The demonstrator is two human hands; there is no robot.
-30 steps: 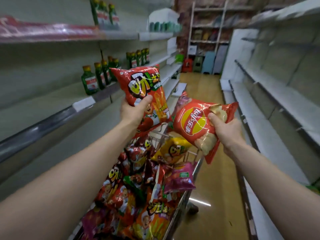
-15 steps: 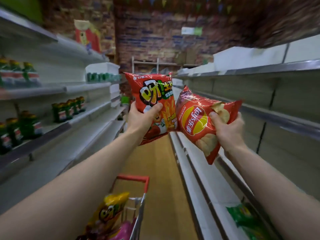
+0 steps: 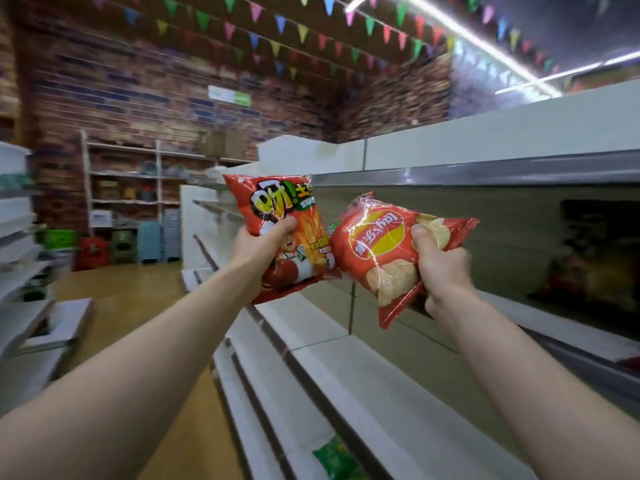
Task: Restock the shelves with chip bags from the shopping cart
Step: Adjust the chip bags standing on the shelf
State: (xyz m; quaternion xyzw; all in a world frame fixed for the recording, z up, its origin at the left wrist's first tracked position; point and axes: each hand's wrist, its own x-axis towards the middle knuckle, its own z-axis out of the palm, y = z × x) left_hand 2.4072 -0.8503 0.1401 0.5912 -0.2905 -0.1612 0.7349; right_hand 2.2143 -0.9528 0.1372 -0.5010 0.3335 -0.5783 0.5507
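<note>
Noted fingers [image 3: 284,224] of left hand [image 3: 261,249] pinching the left side of a red fries bag [image 3: 277,202], thumb on its front; bag held roughly upright. Noted fingers of right hand [image 3: 443,268] wrapped round a red Lay's bag [image 3: 375,244], thumb across its front; bag held tilted, logo upside down. Recorded both bags in the air, edges meeting; touching or overlapping, cannot tell which. Placed both above the lower tiers of the white shelf unit [image 3: 381,393], below its metal top rail [image 3: 519,171]. Logged a green packet [image 3: 337,460] on a low tier of that unit. Logged dark packets [image 3: 595,268], blurred, inside the unit beyond the right hand. Sighted brick wall [image 3: 138,98] behind the unit, coloured bunting [image 3: 301,32] above it.
</note>
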